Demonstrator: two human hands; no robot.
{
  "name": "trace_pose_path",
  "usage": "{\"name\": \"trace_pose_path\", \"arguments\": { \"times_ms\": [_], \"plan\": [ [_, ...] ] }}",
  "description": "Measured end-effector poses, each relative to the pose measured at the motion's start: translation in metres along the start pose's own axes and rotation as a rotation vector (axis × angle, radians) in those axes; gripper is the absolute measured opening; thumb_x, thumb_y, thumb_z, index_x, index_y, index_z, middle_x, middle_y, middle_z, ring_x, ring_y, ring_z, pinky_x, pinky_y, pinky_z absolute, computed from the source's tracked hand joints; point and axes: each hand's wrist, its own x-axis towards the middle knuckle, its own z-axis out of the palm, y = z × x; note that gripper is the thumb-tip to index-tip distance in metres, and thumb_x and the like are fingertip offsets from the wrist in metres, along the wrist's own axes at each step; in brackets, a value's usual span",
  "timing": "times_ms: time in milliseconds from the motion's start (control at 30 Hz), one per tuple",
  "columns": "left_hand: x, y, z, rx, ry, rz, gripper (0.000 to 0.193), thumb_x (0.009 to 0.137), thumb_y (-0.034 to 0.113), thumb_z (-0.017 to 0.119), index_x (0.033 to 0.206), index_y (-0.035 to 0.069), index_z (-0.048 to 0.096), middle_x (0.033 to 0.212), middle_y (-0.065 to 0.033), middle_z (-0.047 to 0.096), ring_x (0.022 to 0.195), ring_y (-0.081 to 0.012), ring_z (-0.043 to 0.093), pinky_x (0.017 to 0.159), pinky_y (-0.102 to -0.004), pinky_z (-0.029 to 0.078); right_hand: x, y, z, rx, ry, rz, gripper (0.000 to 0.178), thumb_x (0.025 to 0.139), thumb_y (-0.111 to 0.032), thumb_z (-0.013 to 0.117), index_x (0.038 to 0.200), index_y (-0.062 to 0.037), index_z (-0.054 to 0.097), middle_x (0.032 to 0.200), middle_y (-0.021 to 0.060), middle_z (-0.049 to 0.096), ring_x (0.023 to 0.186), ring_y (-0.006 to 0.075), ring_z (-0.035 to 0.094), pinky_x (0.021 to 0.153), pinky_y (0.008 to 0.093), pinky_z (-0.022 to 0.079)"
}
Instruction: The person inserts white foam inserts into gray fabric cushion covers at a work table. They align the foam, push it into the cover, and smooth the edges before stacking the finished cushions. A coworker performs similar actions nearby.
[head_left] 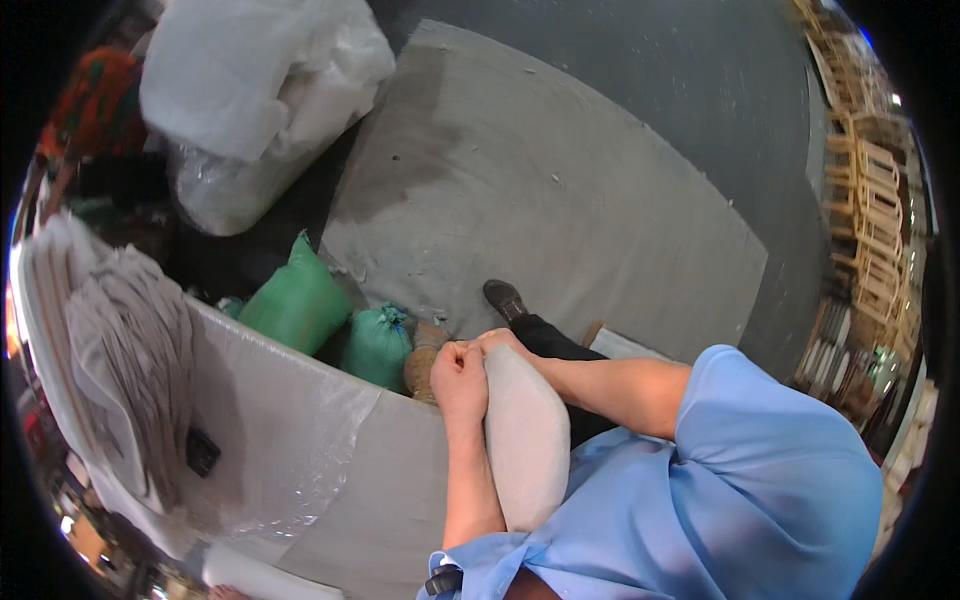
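1. Head view, place: the pale cushion (527,435) sits near, between the person's forearms and against the blue shirt (720,480), right of the plastic-covered grey surface (290,430); green sacks (297,305) stand farther left.
2. Grip: the left hand (460,385) is curled closed, seemingly pinching the cushion's far end; the right hand (503,343) is partly hidden, so its hold cannot be told.
3. Handling: probably light, soft and not slippery; its edges should offer the surest hold.

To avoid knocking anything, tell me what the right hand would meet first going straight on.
The right hand would probably meet the bare, curled left hand first, though depth between them is unclear.
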Motion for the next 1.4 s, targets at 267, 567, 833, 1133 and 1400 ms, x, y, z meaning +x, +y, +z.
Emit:
{"name": "trace_pose_path", "arguments": {
  "times_ms": [267,567,833,1133,1400],
  "plan": [
    [-0.003,0.007,-0.018,-0.229,-0.152,-0.238,0.027,0.103,0.01,0.067,0.078,0.008,0.059,0.073,0.0066,0.054,0.07,-0.006,0.048,0.065,-0.0259,0.04,-0.066,-0.028,-0.014,0.002,0.23,-0.553,0.041,0.116,-0.038,0.051,0.104,-0.0026,0.068,0.089,0.0034,0.067,0.083,0.0127,0.063,0.078,0.0319,0.053],
    [-0.007,0.047,-0.02,-0.284,0.259,0.003,0.012,0.111,0.016,0.06,0.115,0.005,0.062,0.101,-0.0037,0.067,0.094,-0.0133,0.062,0.087,-0.03,0.05,-0.119,-0.036,0.017,-0.007,-0.2,-0.754,0.058,0.116,-0.051,0.041,0.113,-0.0004,0.069,0.1,0.0074,0.07,0.094,0.0147,0.064,0.088,0.0313,0.051],
    [-0.002,0.061,-0.002,-0.26,0.321,0.126,0.026,0.114,0.023,0.053,0.133,0.007,0.06,0.106,-0.0048,0.069,0.102,-0.0155,0.063,0.097,-0.0342,0.049,-0.093,-0.044,0.017,-0.131,-0.41,-0.714,0.071,0.114,-0.061,0.038,0.093,-0.0016,0.071,0.084,0.0066,0.067,0.077,0.0138,0.063,0.072,0.0289,0.05],
    [-0.018,0.096,0.006,-0.219,0.148,0.314,0.039,0.117,0.028,0.045,0.143,0.001,0.054,0.116,-0.0139,0.07,0.115,-0.0235,0.063,0.108,-0.0399,0.046,-0.052,-0.053,0.016,-0.059,-0.563,-0.268,0.083,0.108,-0.077,0.029,0.093,-0.0043,0.066,0.073,0.0063,0.066,0.06,0.0139,0.06,0.061,0.0305,0.048],
    [-0.095,0.073,-0.021,-0.372,-0.249,0.189,0.056,0.118,0.037,0.043,0.154,-0.005,0.046,0.147,-0.0223,0.059,0.143,-0.0312,0.052,0.124,-0.0442,0.036,-0.092,-0.068,0.022,0.112,-0.436,-0.443,0.099,0.102,-0.085,0.023,0.174,-0.0179,0.013,0.164,0.0236,0.037,0.157,0.036,0.029,0.128,0.0501,0.027]
  ]
}}
